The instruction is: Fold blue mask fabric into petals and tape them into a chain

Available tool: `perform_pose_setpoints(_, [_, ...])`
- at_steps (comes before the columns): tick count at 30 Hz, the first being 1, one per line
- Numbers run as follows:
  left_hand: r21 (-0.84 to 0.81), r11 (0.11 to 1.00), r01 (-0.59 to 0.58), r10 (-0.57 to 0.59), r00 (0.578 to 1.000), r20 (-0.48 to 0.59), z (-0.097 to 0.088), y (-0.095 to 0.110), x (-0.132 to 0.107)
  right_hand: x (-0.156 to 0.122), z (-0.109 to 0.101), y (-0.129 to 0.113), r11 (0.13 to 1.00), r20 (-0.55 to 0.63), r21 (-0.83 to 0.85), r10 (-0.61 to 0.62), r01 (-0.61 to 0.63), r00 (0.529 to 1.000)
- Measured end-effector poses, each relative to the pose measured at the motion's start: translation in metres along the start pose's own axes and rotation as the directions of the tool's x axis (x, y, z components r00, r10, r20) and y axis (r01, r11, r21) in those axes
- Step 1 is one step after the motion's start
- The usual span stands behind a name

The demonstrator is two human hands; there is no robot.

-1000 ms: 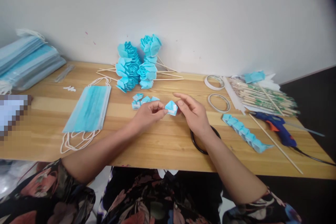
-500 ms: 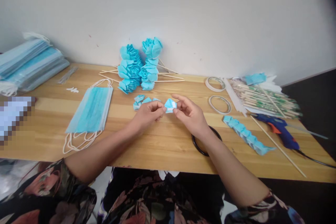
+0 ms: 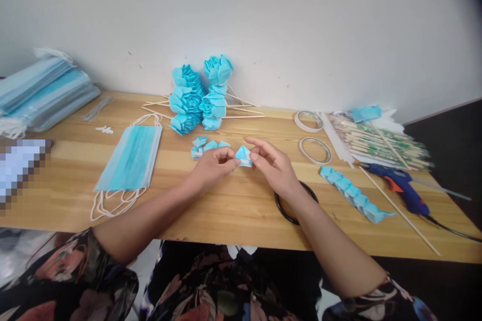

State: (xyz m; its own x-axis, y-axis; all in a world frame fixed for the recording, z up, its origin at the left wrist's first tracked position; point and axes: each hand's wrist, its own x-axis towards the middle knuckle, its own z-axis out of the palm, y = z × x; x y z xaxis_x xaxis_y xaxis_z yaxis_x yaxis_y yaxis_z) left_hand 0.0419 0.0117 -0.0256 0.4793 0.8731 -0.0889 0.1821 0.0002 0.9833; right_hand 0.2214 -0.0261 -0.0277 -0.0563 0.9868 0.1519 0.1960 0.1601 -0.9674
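Between my two hands is a small folded piece of blue mask fabric [image 3: 244, 154], pointed at the top with a white band low across it. My left hand [image 3: 214, 164] pinches its left side between thumb and fingers. On the other side my right hand [image 3: 274, 165] pinches its edge, with the index finger raised along the top. Several more folded blue pieces [image 3: 210, 146] lie just behind my left hand. Beyond them, fabric flowers [image 3: 186, 98] on thin sticks are piled against the wall.
Face masks [image 3: 130, 158] lie left, with a larger stack [image 3: 48, 90] behind. To the right are two tape rolls [image 3: 315, 150], a black ring [image 3: 277, 205], a strip of joined blue petals [image 3: 354, 193], a blue glue gun [image 3: 404, 188] and bundled sticks [image 3: 380, 143].
The folded piece has dipped slightly and turned a little, showing its pointed top more plainly. Both hands keep pinching it; my fingers have shifted slightly. Other things stay in place.
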Motion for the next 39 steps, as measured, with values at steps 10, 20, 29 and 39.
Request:
perform_pose_setpoints(10, [0.066, 0.997, -0.033, 0.03, 0.999, 0.043, 0.005, -0.002, -0.001, -0.001, -0.002, -0.001, 0.997, -0.107, -0.074, 0.007, -0.015, 0.994])
perform_pose_setpoints(20, [-0.047, 0.996, -0.07, 0.065, 0.994, -0.089, -0.021, 0.006, 0.006, 0.003, -0.005, 0.001, 0.999, -0.179, -0.029, 0.029, -0.035, 0.983])
perform_pose_setpoints(29, [0.671, 0.723, -0.162, 0.429, 0.867, -0.253, -0.058, 0.005, 0.015, 0.006, -0.009, 0.006, 0.999, -0.257, 0.031, 0.028, -0.021, 0.966])
perform_pose_setpoints(39, [0.811, 0.475, -0.341, 0.525, 0.85, 0.05, -0.047, -0.017, 0.025, 0.014, -0.051, 0.001, 0.998, -0.566, -0.005, -0.059, 0.069, 0.822])
